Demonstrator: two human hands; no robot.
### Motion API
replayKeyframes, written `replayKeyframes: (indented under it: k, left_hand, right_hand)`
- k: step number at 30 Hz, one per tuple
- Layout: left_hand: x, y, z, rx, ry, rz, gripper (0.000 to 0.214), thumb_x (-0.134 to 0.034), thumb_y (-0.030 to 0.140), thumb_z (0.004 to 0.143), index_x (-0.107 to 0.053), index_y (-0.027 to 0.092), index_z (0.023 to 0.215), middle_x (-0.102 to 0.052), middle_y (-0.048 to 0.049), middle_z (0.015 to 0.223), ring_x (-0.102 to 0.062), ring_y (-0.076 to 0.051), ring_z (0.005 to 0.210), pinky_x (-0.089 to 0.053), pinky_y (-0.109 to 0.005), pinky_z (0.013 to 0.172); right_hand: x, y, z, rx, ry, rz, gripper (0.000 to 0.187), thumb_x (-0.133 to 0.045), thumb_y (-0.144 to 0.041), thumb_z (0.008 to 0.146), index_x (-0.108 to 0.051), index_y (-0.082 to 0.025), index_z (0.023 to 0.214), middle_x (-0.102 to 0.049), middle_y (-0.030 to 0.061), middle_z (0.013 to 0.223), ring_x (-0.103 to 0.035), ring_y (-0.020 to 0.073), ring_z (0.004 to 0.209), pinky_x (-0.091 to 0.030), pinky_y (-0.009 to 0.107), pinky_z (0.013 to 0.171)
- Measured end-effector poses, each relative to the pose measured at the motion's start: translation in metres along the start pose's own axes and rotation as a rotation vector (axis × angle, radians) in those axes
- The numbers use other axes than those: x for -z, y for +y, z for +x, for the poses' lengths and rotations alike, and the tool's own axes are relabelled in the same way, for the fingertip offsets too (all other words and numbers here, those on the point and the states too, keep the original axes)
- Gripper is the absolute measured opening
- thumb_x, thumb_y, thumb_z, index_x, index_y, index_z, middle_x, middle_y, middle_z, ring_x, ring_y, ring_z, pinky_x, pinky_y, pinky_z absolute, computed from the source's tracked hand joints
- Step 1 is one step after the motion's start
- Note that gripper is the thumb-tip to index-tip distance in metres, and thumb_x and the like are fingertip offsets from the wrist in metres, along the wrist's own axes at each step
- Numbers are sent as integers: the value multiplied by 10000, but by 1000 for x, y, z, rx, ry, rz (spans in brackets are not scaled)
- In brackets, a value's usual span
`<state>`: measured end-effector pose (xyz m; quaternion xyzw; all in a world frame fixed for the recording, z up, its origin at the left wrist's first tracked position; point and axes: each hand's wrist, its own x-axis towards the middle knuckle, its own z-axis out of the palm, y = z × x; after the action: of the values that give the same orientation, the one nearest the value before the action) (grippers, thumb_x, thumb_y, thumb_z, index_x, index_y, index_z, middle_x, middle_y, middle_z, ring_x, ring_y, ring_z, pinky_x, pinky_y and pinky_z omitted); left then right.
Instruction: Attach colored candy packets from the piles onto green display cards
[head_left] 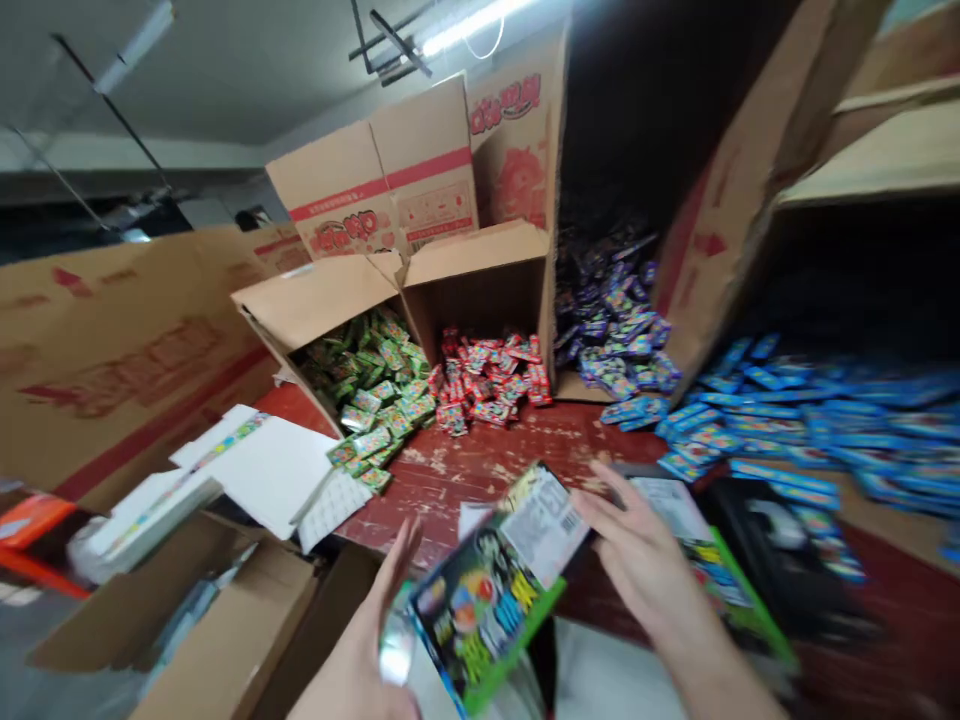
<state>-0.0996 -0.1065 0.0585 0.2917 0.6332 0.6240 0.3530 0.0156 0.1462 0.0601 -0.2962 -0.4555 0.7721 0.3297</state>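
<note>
A flat black-and-green printed box [487, 600] with colourful round pictures and a white label lies tilted between my two hands. My right hand [637, 555] is at its upper right end, with fingertips against the label edge and another finger stretched out. Beside the box's lower left edge, my left hand [367, 640] has its fingers apart; a shiny, blurred patch shows near its palm. A similar printed box [720, 560] lies on the red table [450, 475], partly behind my right forearm.
Open cartons hold green packets [382, 370], red packets [491, 380], purple packets [619, 330] and blue packets [825, 420]. A black object [780, 540] lies at right. White card sheets [262, 470] and an open carton [240, 640] are at left.
</note>
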Motion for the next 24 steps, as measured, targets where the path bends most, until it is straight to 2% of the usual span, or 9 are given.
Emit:
replayKeyframes:
  k: [3,5,8,11,13,16,19,22,24]
  left_hand:
    - [-29,-65,-5,155,55,-329,802,-729,671,520,-592,303,1218,-542,-106,1346,-344,-383,1330,-207,-542,1123]
    - [-63,-83,5,173,158,-538,619,-663,668,619,-643,314,1126,-655,-103,1195,-448,-359,1269,-259,-541,1108]
    - [-105,-64,32,139,374,-732,580,-736,564,625,-617,317,1136,-692,-75,1123,-517,-319,1216,-391,-497,1046]
    - [-118,-28,57,163,553,-793,473,-774,419,652,-638,258,1076,-694,-62,1115,-581,-288,1140,-475,-429,976]
    - [-114,-13,62,173,525,-742,389,-796,376,628,-672,192,948,-715,-81,1048,-622,-292,1067,-501,-404,934]
    - [-106,-10,54,131,414,-480,419,-835,373,550,-666,160,869,-726,-102,976,-652,-301,973,-513,-394,892]
    - [-103,-20,35,55,310,-276,640,-821,349,582,-544,212,1143,-682,-104,1106,-634,-279,1013,-478,-386,934]
    - [-103,-31,17,52,134,-271,902,-754,397,669,-231,279,1393,-583,-131,1277,-586,-285,1121,-447,-414,977]
    - [-104,-36,11,65,81,-261,967,-717,434,701,-109,298,1441,-539,-133,1331,-545,-301,1179,-432,-431,996]
  right_hand:
    - [6,19,-3,65,147,47,709,-762,-480,640,-512,-224,1251,-719,55,842,-684,244,787,-574,378,694]
    - [5,33,-13,55,224,81,706,-728,-465,689,-454,-239,1299,-720,53,897,-685,239,816,-571,377,708]
    - [2,47,-32,-41,164,132,652,-681,-442,743,-429,-266,1318,-717,59,975,-683,245,869,-565,386,714]
    - [3,51,-43,-148,-102,114,499,-585,-485,804,-530,-261,1246,-716,81,1002,-677,275,910,-558,426,707]
    - [8,52,-42,-156,-208,61,470,-543,-524,817,-582,-250,1197,-729,81,928,-678,294,897,-553,458,704]
    - [14,46,-33,-86,-180,6,487,-540,-538,810,-571,-257,1206,-726,54,818,-679,295,860,-544,490,737]
    - [16,33,-30,53,-113,-41,537,-594,-464,805,-457,-274,1288,-709,53,945,-662,261,919,-510,471,865]
    - [11,28,-39,275,-184,-245,561,-650,-324,794,-403,-289,1296,-647,74,1152,-578,247,1109,-402,456,1018]
    - [7,33,-46,408,-217,-371,528,-628,-270,807,-402,-278,1284,-681,66,1049,-552,247,1141,-363,464,1041]
